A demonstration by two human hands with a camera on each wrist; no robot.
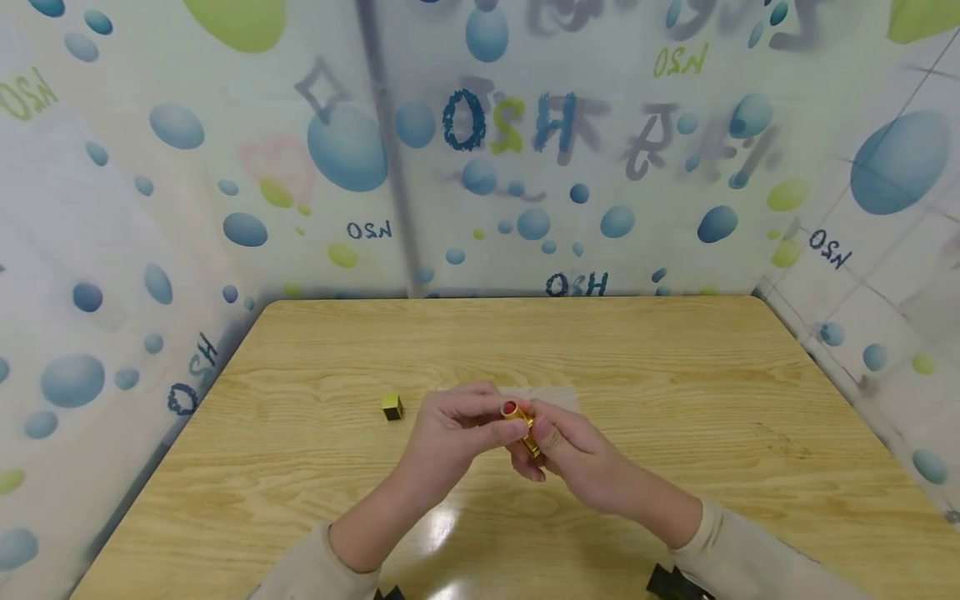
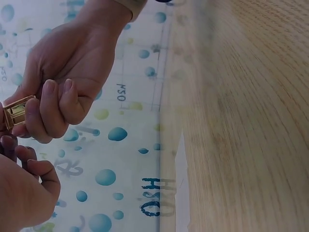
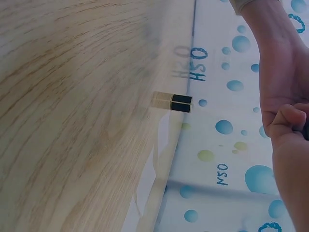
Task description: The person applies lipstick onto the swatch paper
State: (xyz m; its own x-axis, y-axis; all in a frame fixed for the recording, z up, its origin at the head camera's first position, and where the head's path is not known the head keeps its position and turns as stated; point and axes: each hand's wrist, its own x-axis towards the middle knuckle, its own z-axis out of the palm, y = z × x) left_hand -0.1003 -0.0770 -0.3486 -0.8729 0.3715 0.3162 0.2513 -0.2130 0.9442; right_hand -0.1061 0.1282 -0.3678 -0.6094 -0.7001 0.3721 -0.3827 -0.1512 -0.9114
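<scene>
Between both hands, in the middle of the head view, is a gold lipstick tube (image 1: 529, 440) with a red tip showing at its upper end. My left hand (image 1: 453, 429) pinches the upper end between thumb and forefinger. The right hand (image 1: 588, 462) grips the lower part with its thumb and fingers. From the left wrist, the tube's squarish gold base (image 2: 18, 112) shows in the right hand's fingers. In the right wrist view the hands cover the lipstick. A black and gold square cap (image 1: 392, 407) stands on the table to the left of the left hand.
A pale flat sheet (image 1: 564, 397) lies on the wooden table (image 1: 300, 467) behind the hands. Dark objects (image 1: 677, 582) show at the near edge below the sleeves. Patterned sheeting (image 1: 510, 208) with bubbles encloses the table at the back and sides.
</scene>
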